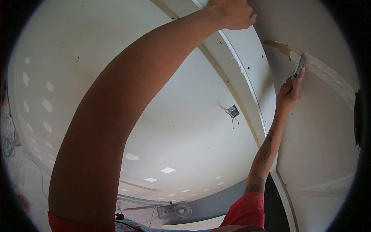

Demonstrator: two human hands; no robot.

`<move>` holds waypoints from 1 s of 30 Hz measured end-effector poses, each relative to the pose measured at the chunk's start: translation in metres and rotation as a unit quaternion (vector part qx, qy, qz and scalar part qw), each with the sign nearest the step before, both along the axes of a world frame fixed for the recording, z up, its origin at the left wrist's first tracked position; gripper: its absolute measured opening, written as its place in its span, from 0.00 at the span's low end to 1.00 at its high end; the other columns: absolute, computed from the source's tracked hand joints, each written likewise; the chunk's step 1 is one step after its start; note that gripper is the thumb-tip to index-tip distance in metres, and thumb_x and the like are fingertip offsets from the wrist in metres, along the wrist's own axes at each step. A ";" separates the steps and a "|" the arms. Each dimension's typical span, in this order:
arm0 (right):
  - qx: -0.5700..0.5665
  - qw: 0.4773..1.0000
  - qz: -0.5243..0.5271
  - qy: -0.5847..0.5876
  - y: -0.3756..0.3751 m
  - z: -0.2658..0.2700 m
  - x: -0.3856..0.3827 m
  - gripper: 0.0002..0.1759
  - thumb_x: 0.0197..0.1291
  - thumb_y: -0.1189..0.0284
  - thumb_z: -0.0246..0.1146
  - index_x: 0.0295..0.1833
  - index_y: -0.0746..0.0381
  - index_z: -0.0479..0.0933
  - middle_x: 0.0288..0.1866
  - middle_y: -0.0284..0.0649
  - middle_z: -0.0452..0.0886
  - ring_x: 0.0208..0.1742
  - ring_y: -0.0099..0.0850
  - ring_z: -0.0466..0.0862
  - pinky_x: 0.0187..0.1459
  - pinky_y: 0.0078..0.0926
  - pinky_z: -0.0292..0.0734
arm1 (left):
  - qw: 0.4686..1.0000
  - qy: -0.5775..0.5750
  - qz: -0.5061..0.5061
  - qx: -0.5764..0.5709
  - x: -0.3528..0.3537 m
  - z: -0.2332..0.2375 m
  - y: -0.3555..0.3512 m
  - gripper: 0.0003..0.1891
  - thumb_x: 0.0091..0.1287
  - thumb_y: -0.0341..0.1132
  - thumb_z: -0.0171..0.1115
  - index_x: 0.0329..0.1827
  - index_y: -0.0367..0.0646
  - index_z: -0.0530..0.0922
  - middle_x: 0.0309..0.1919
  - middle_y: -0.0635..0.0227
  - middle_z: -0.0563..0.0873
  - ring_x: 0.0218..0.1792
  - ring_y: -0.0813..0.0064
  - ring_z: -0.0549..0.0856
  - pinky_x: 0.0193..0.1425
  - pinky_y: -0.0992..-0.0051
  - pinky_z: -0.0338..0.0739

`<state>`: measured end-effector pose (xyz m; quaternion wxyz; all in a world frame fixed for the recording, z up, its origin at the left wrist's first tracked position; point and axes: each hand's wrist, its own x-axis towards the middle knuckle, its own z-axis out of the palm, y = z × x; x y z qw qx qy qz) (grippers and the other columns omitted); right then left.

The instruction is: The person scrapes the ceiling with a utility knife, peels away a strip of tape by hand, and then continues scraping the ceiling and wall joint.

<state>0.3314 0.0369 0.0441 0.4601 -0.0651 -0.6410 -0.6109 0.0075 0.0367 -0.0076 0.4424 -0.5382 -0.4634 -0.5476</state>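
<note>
In the head view my right hand is closed around a narrow utility knife, its metal blade pointing up. The blade lies against a pale taped joint strip on the grey board surface. Near the top edge, my left hand has its fingers curled beside the white ledge. Whatever it grips, if anything, is hidden behind the hand. Tan bare board shows at the strip's left end, close to the knife.
A recessed electrical box with loose wires sits in the white board panel. Tan seams run across the panel. A fan stands far below. A dark round-edged object is at the right edge.
</note>
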 end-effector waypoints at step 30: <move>0.016 1.000 -0.001 -0.012 0.002 0.027 0.030 0.31 0.72 0.77 0.65 0.78 0.47 0.72 0.45 0.46 0.91 0.34 0.24 0.87 0.33 0.27 0.83 | 0.999 0.018 -0.017 -0.021 -0.002 -0.008 -0.017 0.28 0.84 0.44 0.44 0.35 0.35 0.88 0.32 0.53 0.90 0.38 0.58 0.88 0.77 0.52 0.68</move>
